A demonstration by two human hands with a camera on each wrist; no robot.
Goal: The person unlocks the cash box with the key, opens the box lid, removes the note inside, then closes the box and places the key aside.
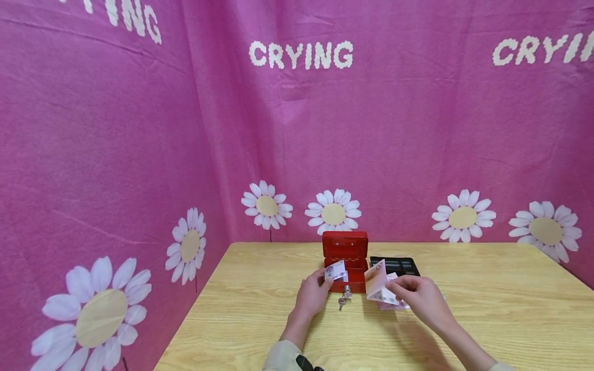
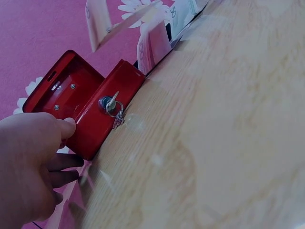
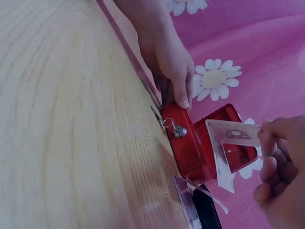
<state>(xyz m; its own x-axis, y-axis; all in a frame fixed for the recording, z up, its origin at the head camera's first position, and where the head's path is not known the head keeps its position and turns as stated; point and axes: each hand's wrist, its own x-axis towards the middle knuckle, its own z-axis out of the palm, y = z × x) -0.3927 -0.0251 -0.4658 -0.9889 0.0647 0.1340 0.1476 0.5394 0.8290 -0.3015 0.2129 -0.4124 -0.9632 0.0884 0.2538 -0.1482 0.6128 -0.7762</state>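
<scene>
A small red cash box (image 1: 357, 287) stands on the table with its lid up. Its front lock (image 2: 106, 102) holds a key, and more keys (image 1: 342, 303) hang from the ring. My left hand (image 1: 312, 293) grips the box's left end, thumb on the rim and fingers outside. A purple-grey banknote (image 1: 335, 270) shows above the box's left part. Between thumb and fingers, my right hand (image 1: 423, 298) pinches a creased pinkish banknote (image 3: 224, 136), apart from the box. Below it, another folded pink banknote (image 2: 153, 45) lies by the black wallet (image 1: 394, 265).
The open wallet lies to the right of the box, and a greenish banknote (image 2: 178, 18) shows beyond the pink one. The wooden table (image 1: 241, 309) meets a pink curtain (image 1: 394, 134) with daisies at its back and left.
</scene>
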